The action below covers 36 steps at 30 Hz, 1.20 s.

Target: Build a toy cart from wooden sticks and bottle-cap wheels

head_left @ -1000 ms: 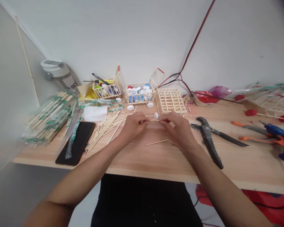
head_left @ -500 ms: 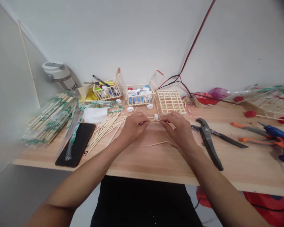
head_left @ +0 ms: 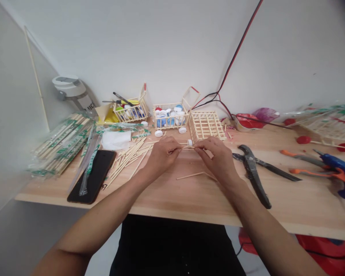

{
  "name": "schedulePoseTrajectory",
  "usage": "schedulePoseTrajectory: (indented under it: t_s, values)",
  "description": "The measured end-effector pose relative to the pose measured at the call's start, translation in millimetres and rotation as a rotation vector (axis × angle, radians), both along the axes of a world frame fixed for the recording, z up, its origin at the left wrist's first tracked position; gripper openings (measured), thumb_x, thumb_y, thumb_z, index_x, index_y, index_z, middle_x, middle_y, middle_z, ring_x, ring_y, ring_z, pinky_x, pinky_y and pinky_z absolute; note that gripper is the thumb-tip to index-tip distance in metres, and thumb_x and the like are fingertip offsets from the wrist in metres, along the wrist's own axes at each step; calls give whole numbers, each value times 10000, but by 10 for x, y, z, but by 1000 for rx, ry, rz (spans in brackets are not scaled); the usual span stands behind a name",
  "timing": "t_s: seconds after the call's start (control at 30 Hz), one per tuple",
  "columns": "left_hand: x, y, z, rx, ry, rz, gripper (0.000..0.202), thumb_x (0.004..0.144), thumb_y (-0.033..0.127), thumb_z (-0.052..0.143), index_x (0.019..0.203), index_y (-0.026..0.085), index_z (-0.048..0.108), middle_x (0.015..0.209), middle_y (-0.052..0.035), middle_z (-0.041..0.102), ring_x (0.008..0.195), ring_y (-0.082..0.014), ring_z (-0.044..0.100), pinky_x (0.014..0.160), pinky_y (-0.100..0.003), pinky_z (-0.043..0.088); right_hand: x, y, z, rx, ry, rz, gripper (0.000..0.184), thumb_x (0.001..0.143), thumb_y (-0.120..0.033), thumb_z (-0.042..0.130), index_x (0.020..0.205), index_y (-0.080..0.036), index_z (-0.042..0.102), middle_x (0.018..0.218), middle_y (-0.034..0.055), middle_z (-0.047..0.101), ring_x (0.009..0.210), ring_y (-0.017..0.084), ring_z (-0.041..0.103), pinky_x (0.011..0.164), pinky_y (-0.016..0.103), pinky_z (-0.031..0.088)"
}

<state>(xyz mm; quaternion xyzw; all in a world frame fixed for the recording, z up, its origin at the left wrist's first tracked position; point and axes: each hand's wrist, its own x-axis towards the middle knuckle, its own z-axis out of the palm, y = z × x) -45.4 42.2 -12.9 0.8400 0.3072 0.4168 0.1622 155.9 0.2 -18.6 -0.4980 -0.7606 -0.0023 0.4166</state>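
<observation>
Wooden counter [head_left: 166, 197] below, your left hand [head_left: 164, 153] and right hand [head_left: 217, 155] pinch a thin stick [head_left: 188, 146] that overbending could snap, a white cap [head_left: 190, 142] just beyond the grip.

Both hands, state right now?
Left hand: closed, pinching a thin stick.
Right hand: closed, pinching apparently the same stick's other end.

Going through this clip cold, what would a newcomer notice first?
Probably the left hand and right hand, pinching a thin stick between them mid-table. Behind them, a small stick-built cart, filled with coloured caps, stands towards the wall. A bright blue tool stands out at the far right.
</observation>
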Motion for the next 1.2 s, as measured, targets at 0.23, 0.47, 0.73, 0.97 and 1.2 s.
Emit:
schedulePoseTrajectory:
  t_s: [0.23,0.47,0.73,0.97,1.2]
  values:
    - [1,-40,42,88,31,13,161,877,135,562,785,157,693,784,-48,667,774,-168,577,732,-307,447,-3,-15,29,31,-15,-29,103,905,-227,557,862,-209,649,806,41,623,826,201,565,735,336,433]
    - [4,-54,57,106,52,34,172,897,148,542,810,162,690,790,-45,671,777,-166,565,735,-312,445,-14,-28,47,19,-18,-38,128,916,-246,534,856,-234,646,811,42,623,828,207,563,738,343,426]
    - [7,-60,56,112,51,31,176,900,150,541,796,157,683,782,-47,662,775,-164,565,732,-303,443,-5,-23,27,23,-28,-39,122,915,-236,536,864,-225,647,818,45,627,835,205,569,739,344,430]
    - [5,-60,55,117,62,30,180,899,145,539,791,149,683,779,-50,662,766,-165,558,728,-306,435,-6,-14,8,32,-23,-35,117,912,-236,543,860,-220,646,813,45,626,828,204,565,740,344,428]
    - [8,-54,38,114,61,32,183,908,163,537,798,154,684,781,-48,662,769,-164,565,738,-313,436,-9,-19,11,15,-7,-28,115,909,-230,541,859,-227,644,809,44,621,823,206,566,732,347,435]
